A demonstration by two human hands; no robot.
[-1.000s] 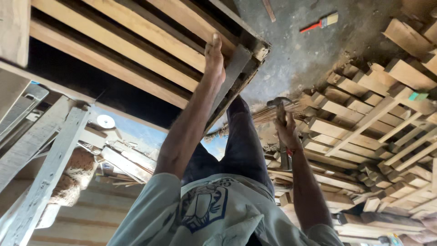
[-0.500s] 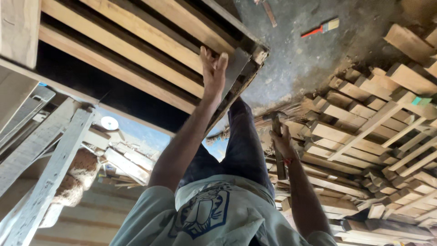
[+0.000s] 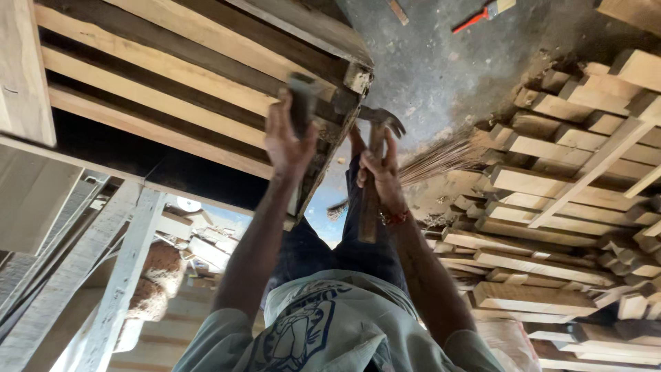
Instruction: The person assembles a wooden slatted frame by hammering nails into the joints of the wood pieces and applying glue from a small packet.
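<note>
Wooden pallet [image 3: 206, 76] gripped by left hand [image 3: 289, 138]; right hand [image 3: 382, 172] fingers wrap hammer [image 3: 372, 165].

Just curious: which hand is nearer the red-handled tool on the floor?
Right. The right hand, holding the hammer, sits below-left of the red-handled tool; the left hand farther left.

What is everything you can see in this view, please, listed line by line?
wooden pallet: one, pale and dark slats, upper left, tilted on edge
claw hammer: one, wooden handle, dark head, at the pallet's corner
stacked timber pieces: many, pale wood, right side
broom: one, straw-coloured, on the grey floor
red-handled brush: one, top right on the floor
planks: several, whitish, lower left
left hand: grips the pallet's edge
right hand: holds the hammer's handle
</note>
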